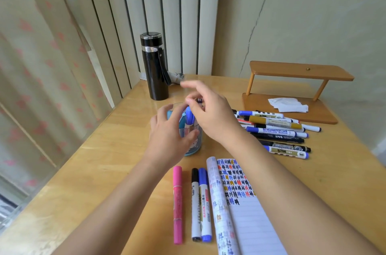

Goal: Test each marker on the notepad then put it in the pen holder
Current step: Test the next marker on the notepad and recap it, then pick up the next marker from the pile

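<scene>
With the pen holder (195, 146) gripped mid-table by the left hand (169, 135), a blue-capped marker (189, 117) is set in it beneath the right hand (215, 117), whether pinched or released cannot be told; next, another marker is judged due for testing on the near notepad (250, 213).

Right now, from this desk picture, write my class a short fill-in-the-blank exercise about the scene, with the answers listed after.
1. The marker poking out of the pen holder has a ____ cap.
2. Behind the pen holder stands a ____ flask.
3. ____ loose markers lie just left of the notepad.
Answers: blue; black; three.
</scene>
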